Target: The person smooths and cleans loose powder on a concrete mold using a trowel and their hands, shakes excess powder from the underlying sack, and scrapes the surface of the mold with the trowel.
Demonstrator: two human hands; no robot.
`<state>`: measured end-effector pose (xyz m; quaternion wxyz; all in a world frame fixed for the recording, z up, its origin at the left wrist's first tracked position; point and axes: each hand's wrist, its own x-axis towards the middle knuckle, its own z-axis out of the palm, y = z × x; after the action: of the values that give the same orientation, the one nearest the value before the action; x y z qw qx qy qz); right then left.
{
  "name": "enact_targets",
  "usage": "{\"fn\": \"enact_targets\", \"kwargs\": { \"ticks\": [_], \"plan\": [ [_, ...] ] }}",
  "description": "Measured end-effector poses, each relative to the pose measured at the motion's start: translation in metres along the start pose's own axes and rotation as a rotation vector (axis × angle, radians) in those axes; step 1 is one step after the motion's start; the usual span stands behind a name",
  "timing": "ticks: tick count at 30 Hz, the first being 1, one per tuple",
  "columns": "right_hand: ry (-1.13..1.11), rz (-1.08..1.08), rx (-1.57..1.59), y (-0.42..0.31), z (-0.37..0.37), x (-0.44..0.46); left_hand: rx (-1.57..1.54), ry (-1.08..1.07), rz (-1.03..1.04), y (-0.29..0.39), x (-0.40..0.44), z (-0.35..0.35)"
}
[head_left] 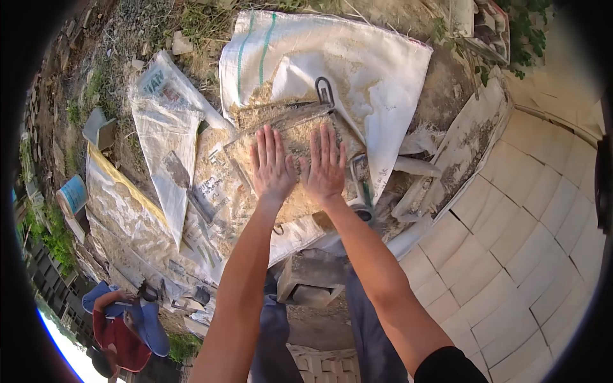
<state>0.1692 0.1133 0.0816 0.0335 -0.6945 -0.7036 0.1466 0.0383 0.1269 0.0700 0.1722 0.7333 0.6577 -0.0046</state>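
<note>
My left hand (273,167) lies flat, fingers stretched forward, on a layer of tan, grainy material (299,142) like sand or sawdust. Beside it my right hand (324,167) presses flat on the same layer, thumbs close together. Neither hand grips anything. The grainy layer fills a dark-edged rectangular frame (281,117), partly hidden by my hands. A looped metal handle (325,92) rises at the frame's far edge, and another metal loop (361,173) is right of my right hand. Under and behind the frame spreads a white woven sack (389,70) with green stripes.
Another white sack (167,121) lies to the left, near a flat, dark trowel-like tool (191,185). A blue-and-white bucket (73,195) stands farther left. Stacked pale blocks (498,255) line the right. A hollow block (310,284) is between my legs. Another person (124,325) crouches at lower left.
</note>
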Motion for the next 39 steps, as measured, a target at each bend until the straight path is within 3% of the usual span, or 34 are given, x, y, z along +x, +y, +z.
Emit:
{"fn": "enact_targets", "kwargs": {
  "ticks": [11,14,16,18,20,21,23,27,30,32,35,38,39],
  "plan": [
    [-0.055,0.003,0.116,0.004,0.008,-0.002,0.038,-0.024,-0.013,-0.005,-0.003,0.006],
    [-0.037,-0.044,0.230,0.019,-0.007,-0.003,0.030,0.069,0.031,-0.006,-0.002,0.008],
    [0.096,0.004,0.778,0.040,-0.009,-0.015,0.005,0.059,0.033,-0.005,0.000,0.002],
    [0.225,0.282,0.709,0.077,-0.025,-0.049,0.043,0.000,0.007,-0.002,-0.001,0.001],
    [0.023,0.595,0.646,0.114,-0.019,-0.076,0.055,0.025,0.012,-0.002,-0.001,0.000],
    [0.035,0.602,0.652,0.131,-0.003,-0.095,0.060,0.040,0.020,-0.003,-0.001,0.001],
    [-0.151,0.404,0.169,0.154,0.035,-0.125,0.059,0.075,0.049,-0.001,0.002,-0.001],
    [-0.380,0.440,0.056,0.143,0.030,-0.109,0.052,0.127,0.075,-0.001,-0.002,-0.001],
    [-0.338,0.347,0.021,0.151,0.057,-0.118,-0.068,0.199,0.118,-0.016,-0.013,0.008],
    [-0.336,0.346,0.089,0.160,0.058,-0.128,-0.172,0.323,0.011,-0.018,-0.038,0.009],
    [-0.228,0.471,0.312,0.148,0.017,-0.128,-0.176,0.280,-0.032,-0.016,-0.061,0.008],
    [-0.227,0.464,0.337,0.147,-0.020,-0.127,-0.173,0.276,0.011,-0.011,-0.051,0.012],
    [-0.127,0.423,0.345,0.144,-0.027,-0.132,-0.189,0.311,-0.037,-0.008,-0.038,0.013]
  ]
}}
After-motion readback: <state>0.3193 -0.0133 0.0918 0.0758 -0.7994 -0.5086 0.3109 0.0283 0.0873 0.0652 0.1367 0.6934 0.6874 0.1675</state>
